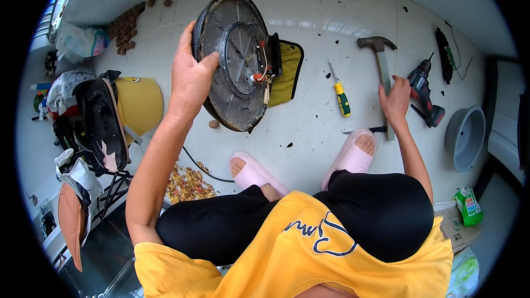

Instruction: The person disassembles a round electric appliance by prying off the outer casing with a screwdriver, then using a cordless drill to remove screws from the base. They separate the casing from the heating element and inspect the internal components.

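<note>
My left hand (190, 77) grips the left rim of a round, dark, dirty appliance part (240, 107), tilted up off the floor. Its ribbed underside faces me, with exposed wires and red-and-white connectors on the right side. Behind it lies an olive cloth (286, 74) with black edging. My right hand (396, 102) is closed over the handle of a claw hammer (382, 62), thumb on one side and fingers on the other. The hammer lies on the floor, head pointing away. Left of it is a screwdriver (342, 99) with a yellow-and-green handle.
A red-and-black power drill (420, 85) and a black corded tool (443, 55) lie at right. Beyond them stands a grey basin (466, 138). A knife (375, 129) lies by my right slipper. Yellow-brown fragments (190, 183), a cable (201, 166) and a yellow container (141, 102) are left.
</note>
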A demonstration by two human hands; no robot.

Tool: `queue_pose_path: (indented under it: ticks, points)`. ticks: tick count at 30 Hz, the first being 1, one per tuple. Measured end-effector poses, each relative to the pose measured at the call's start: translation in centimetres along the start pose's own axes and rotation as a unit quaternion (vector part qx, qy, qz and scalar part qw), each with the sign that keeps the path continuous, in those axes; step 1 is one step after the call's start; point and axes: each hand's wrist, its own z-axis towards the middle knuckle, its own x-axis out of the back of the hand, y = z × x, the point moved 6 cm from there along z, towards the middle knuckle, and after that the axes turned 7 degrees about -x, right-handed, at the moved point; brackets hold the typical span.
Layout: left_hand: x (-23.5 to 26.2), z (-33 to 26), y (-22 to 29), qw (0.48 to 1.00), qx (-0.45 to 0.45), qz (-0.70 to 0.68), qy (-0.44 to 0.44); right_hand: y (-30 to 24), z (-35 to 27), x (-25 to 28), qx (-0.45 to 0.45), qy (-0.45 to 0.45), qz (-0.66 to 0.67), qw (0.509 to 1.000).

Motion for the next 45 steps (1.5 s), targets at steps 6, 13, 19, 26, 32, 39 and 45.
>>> queue_pose_path:
  ticks: [6, 13, 19, 26, 32, 39, 45]
  points:
    - [0.4, -0.2, -0.8, 0.999, 0.015, -0.047, 0.019, 5.2, 0.8, -4.5, -0.086, -0.18, 0.007, 0.98]
    - [1.3, -0.3, -1.3, 0.999, 0.032, -0.007, 0.027, 1.2, 1.7, -1.2, -0.271, -0.438, 0.445, 0.733]
    - [1.1, -0.4, -0.9, 0.999, 0.014, 0.004, 0.029, -6.8, -0.7, 2.5, -0.082, -0.367, 0.507, 0.776]
    - [0.9, 0.5, -0.5, 0.999, 0.024, 0.033, 0.029, -13.1, -2.6, 0.6, -0.045, -0.369, 0.345, 0.862]
    - [0.8, 0.8, -1.4, 0.999, 0.01, 0.011, 0.036, -18.7, 0.1, 6.1, 0.106, -0.201, 0.4, 0.888]
    - [0.8, 1.2, -2.1, 0.999, 0.009, -0.017, 0.03, -22.2, 2.4, 15.2, 0.249, -0.026, 0.534, 0.807]
    - [1.0, 0.8, -1.4, 0.998, 0.019, 0.012, 0.056, -20.5, 1.1, 10.7, 0.21, -0.078, 0.411, 0.883]
